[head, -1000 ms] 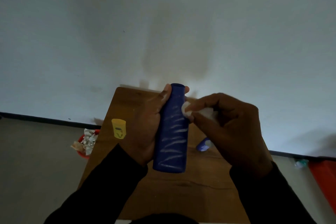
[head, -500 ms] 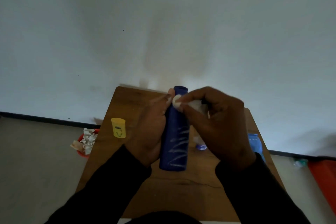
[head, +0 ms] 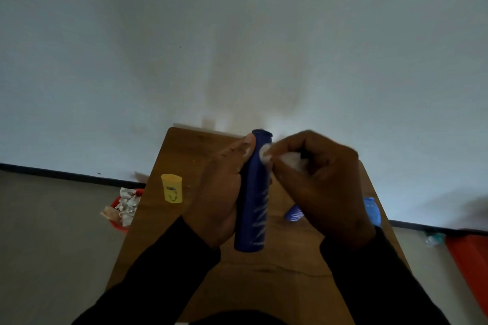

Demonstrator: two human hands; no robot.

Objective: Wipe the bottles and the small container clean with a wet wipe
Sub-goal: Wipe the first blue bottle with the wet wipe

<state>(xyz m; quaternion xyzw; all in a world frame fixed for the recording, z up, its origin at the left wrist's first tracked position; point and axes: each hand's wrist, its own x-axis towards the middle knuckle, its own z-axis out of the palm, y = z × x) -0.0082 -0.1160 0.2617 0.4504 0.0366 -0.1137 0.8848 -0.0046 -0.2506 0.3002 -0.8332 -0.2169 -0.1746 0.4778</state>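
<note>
My left hand (head: 219, 198) is wrapped around the tall blue bottle (head: 253, 192). I hold it up off the brown table (head: 277, 280), with its flat bottom toward me and its top pointing away. My right hand (head: 324, 187) is curled tight around the wet wipe (head: 287, 158), and a bit of the white wipe sticks out and presses on the bottle near the top.

The bottle is smooth and the wipe is wet, so I think it could get slippery. If I push too hard with the wipe, the bottle might slide out of my left hand and bang on the table. I am also only rubbing near the top, so the part under my left fingers could stay dirty if I do not turn it.

Behind my right hand I see a small blue and white thing (head: 293, 213) on the table. It is mostly hidden, so I cannot tell what it is. A light blue thing (head: 371, 210) sits at the right edge, so my elbow could knock it onto the floor.

On the left side stands the small yellow container (head: 172, 188), well apart from my hands. It looks safe there. Past the table edge, down on the floor, is a red bin (head: 124, 212) with scrunched paper in it.
</note>
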